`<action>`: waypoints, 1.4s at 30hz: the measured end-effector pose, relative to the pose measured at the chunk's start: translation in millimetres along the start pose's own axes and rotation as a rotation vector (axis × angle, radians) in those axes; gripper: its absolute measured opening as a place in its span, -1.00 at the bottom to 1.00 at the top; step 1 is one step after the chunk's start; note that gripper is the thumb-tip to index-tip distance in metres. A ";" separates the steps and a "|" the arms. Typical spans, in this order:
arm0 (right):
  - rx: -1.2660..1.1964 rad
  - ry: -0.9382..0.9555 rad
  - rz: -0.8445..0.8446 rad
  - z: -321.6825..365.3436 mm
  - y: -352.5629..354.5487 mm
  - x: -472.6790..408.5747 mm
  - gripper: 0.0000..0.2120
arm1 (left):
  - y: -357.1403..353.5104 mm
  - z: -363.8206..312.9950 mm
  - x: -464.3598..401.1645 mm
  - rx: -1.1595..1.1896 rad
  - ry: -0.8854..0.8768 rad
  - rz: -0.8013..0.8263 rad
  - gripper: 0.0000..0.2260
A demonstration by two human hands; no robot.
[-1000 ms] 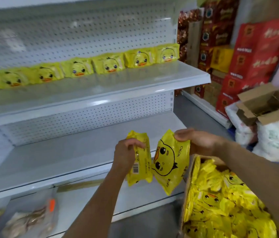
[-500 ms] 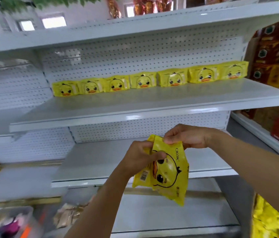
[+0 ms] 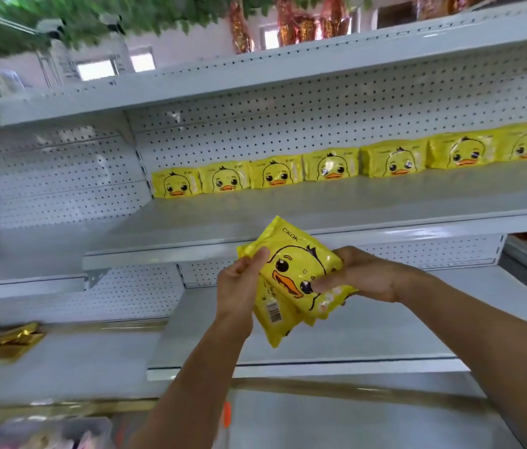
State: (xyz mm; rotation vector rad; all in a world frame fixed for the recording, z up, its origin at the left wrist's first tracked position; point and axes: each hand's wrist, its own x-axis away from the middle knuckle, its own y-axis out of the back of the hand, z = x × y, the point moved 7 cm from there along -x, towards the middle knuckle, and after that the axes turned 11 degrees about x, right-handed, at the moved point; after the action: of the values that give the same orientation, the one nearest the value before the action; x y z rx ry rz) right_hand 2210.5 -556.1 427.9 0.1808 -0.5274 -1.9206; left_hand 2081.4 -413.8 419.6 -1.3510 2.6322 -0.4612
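I have two yellow packets (image 3: 291, 264) stacked at frame centre, with their long axis running upper left to lower right. My left hand (image 3: 239, 286) pinches the left edge, thumb on the front. My right hand (image 3: 365, 273) curls round the right end. The shelf (image 3: 320, 205) lies just above them, below its row of duck packs (image 3: 330, 163), and neither hand is clearly nearer to it.

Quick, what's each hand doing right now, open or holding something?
Left hand: closed, gripping the left edge of the yellow duck packs.
Right hand: closed, pinching the right side of the same packs.
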 end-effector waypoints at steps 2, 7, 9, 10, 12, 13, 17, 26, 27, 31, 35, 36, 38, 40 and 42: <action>-0.044 0.007 -0.039 3.2 6.2 -13.2 -0.62 | 10.0 -6.4 -10.6 -0.007 0.005 0.006 -0.93; -0.188 0.049 -0.238 14.4 34.8 -48.5 -0.46 | 16.8 -21.3 -37.1 -0.029 -0.047 0.041 -0.94; -0.298 0.084 -0.290 20.2 43.7 -63.2 -0.50 | 16.7 -27.1 -48.2 -0.030 -0.078 0.015 -0.94; -0.359 0.108 -0.281 23.8 45.8 -71.0 -0.56 | 17.2 -30.2 -54.8 -0.017 -0.095 -0.012 -0.95; -0.377 0.147 -0.253 33.9 47.9 -85.5 -0.68 | 16.7 -39.6 -67.1 0.025 -0.120 -0.062 -0.94; -0.340 0.158 -0.263 38.8 50.5 -92.9 -0.71 | 16.4 -45.4 -73.7 0.037 -0.136 -0.080 -0.91; -0.323 0.198 -0.347 53.5 65.5 -122.3 -0.68 | 15.9 -70.5 -101.1 -0.007 -0.232 -0.110 -0.87; -0.410 0.216 -0.332 75.9 69.6 -199.7 -0.93 | 35.8 -114.1 -177.6 -0.080 -0.353 -0.106 -0.79; -0.362 0.202 -0.324 79.3 68.5 -209.5 -0.90 | 40.1 -118.8 -188.5 -0.076 -0.378 -0.112 -0.78; -0.222 0.120 -0.157 90.6 43.4 -256.6 -0.46 | 60.4 -135.3 -230.2 -0.076 -0.455 -0.122 -0.92; -0.324 0.161 -0.153 116.2 23.2 -295.0 -0.68 | 92.5 -143.6 -271.0 0.003 -0.391 -0.138 -0.90; -0.402 0.180 -0.185 122.2 21.4 -303.9 -0.77 | 101.8 -146.7 -280.3 0.037 -0.373 -0.153 -0.90; -0.532 0.189 -0.267 130.2 18.2 -326.2 -0.92 | 117.9 -153.4 -298.9 0.087 -0.345 -0.171 -0.86; -0.537 0.132 -0.378 134.8 10.9 -346.3 -0.81 | 128.9 -159.8 -313.7 0.104 -0.340 -0.162 -0.89; -0.440 0.077 -0.538 142.7 4.1 -361.4 -0.76 | 136.7 -166.9 -323.8 0.089 -0.368 -0.146 -0.84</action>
State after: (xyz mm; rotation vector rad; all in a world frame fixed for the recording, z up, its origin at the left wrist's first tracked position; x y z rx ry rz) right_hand 2308.3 -190.2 514.5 0.1154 0.0154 -2.4883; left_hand 2121.2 -42.2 527.9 -1.4478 2.2040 -0.3076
